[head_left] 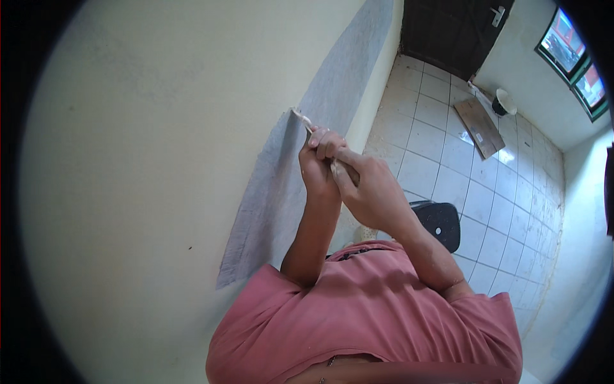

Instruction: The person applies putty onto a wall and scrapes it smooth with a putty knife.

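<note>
Against the wall on my left, a thin scraper [301, 119] smeared with white paste sticks out beyond my left hand [314, 168]. The fingers of that hand are wrapped round it. My right hand [376, 189] is closed just to the right, its fingertips touching the left hand's fingers. A pale, paste-covered edge shows under the right thumb; whether it belongs to the same tool or a second one I cannot tell. Beside both hands the cream wall [160, 160] carries a long band of grey coating [339, 83], with a ragged left edge.
A black stool [441, 224] stands on the white tiled floor [451, 182], right of my forearms. Farther off, a brown board [480, 128] lies near a dark bucket [503, 102] with a pale inside. Beyond are a dark door [448, 32] and a green-framed window [579, 64].
</note>
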### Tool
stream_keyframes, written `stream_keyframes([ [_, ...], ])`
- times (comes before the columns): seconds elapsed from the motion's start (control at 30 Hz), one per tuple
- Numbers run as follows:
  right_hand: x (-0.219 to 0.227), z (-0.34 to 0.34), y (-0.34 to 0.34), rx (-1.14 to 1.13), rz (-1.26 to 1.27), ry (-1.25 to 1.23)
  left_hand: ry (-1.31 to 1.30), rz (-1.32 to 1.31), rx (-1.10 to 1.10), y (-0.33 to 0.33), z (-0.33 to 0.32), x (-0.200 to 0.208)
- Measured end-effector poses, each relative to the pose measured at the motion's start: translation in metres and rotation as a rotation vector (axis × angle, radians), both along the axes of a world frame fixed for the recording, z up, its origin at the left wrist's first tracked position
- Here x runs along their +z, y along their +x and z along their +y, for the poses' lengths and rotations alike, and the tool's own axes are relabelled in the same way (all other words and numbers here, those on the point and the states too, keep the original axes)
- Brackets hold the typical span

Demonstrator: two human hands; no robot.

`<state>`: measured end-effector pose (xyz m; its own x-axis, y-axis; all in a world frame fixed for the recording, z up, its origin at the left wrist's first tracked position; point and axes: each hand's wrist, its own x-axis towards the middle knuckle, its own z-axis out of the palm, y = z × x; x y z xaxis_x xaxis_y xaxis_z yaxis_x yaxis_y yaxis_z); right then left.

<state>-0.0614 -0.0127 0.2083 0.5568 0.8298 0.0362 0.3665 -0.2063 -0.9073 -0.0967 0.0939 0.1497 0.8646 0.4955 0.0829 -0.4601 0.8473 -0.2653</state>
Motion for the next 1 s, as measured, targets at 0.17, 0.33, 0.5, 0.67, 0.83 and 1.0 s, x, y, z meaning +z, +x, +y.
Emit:
stream_keyframes([
  [0.17, -0.001, 0.000, 0.004, 0.074, -0.026, -0.004, 0.015, -0.024, 0.152, -0.006, -0.001, -0.005],
  [0.33, -0.006, -0.008, 0.011, 0.099, -0.037, 0.003, 0.191, 0.040, 0.136, 0.001, -0.006, -0.014],
  [0.5, -0.049, -0.014, 0.042, 0.184, 0.047, 0.127, 0.304, 0.158, 0.139, 0.017, -0.002, -0.025],
  [0.67, -0.119, -0.001, 0.069, 0.143, 0.310, 0.223, 0.485, 0.388, 0.139, 0.052, 0.013, -0.056],
  [0.83, -0.143, -0.032, 0.098, 0.004, 0.724, 0.148, 0.958, 0.680, 0.276, 0.082, 0.010, -0.085],
  [1.0, -0.120, -0.058, 0.130, -0.153, 0.522, 0.155, 1.215, 0.673, 0.258, 0.126, 0.007, -0.069],
])
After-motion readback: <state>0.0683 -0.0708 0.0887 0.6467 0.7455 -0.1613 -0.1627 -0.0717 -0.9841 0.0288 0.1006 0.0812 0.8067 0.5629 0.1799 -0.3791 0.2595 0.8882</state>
